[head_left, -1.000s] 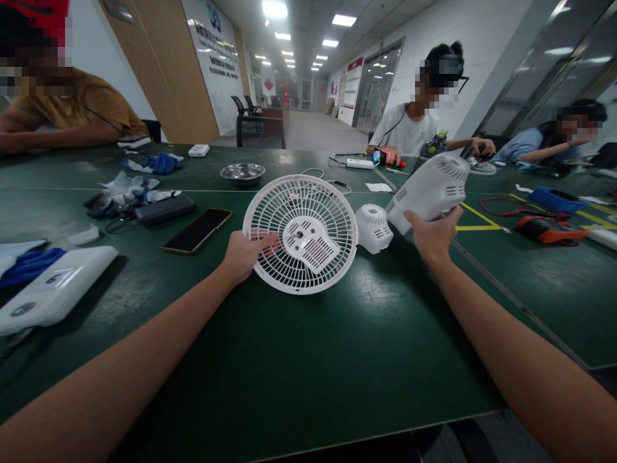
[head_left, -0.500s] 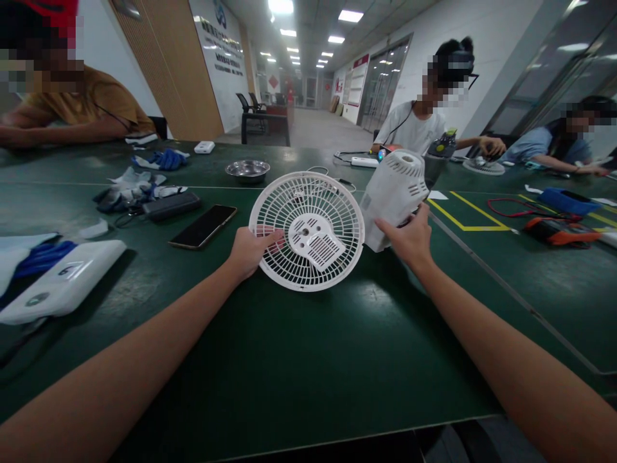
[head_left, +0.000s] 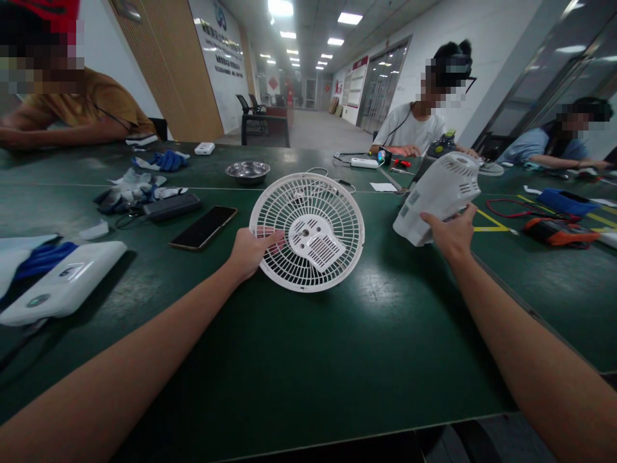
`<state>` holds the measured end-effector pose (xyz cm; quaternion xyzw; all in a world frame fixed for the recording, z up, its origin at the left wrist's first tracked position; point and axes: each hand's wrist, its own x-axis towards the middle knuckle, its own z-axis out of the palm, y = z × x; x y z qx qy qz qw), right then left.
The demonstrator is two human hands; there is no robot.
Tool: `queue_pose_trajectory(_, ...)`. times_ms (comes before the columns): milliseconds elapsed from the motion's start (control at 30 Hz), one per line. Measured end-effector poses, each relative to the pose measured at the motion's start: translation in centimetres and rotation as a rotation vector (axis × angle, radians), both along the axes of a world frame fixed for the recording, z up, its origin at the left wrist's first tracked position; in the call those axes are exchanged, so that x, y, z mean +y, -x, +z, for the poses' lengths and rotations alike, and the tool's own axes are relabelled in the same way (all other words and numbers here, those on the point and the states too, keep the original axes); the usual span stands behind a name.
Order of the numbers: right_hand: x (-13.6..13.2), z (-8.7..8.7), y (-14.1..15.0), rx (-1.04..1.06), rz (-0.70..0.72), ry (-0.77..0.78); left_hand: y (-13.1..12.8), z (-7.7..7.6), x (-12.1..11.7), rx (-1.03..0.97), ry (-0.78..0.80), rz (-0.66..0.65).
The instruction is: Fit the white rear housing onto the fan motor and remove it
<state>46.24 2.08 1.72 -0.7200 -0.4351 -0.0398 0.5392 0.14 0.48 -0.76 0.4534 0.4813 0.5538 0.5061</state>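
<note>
Faces a broad dark green worktop point(head_left: 308, 360). Holds a round, openwork white plastic fan grille point(head_left: 318, 241) at a tilt, about midway between near and far edges. Has the left grip point(head_left: 248, 253) closed on the grille's left rim, thumb in front, fingers behind the bars. Holds a tapered white plastic housing point(head_left: 434, 199), vented at the top and leaning right, well apart from the grille, toward the right edge. Has the right grip point(head_left: 450, 233) curled partway around the housing, thumb on the near face. Cannot tell about contact between either part and the worktop. Shows a glossy white rounded box point(head_left: 67, 283) toward the left edge, an orange-and-black handheld meter point(head_left: 559, 231) toward the right edge, a shiny round metal bowl point(head_left: 247, 170) near the far edge, a flat black-screened phone point(head_left: 204, 227) left of the grille, and a white paper slip point(head_left: 384, 187) toward the far edge.
</note>
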Motion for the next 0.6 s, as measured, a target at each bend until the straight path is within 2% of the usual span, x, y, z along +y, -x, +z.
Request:
queue_pose_trajectory(233,0.3,0.2,0.0,-0.044,0.117,-0.247,0.1,-0.2,0.1,0.011,-0.021,-0.008)
queue_pose_trajectory(367,0.4,0.4,0.1,-0.005,0.17,-0.28,0.1,-0.1,0.0,0.002,-0.02,-0.009)
queue_pose_trajectory(500,-0.2,0.8,0.5,-0.04,0.148,-0.284,0.1,-0.1,0.0,0.01,-0.007,-0.004)
queue_pose_trajectory(600,-1.5,1.7,1.4,-0.175,0.077,-0.354,0.2,-0.1,0.0,0.03,-0.015,-0.012)
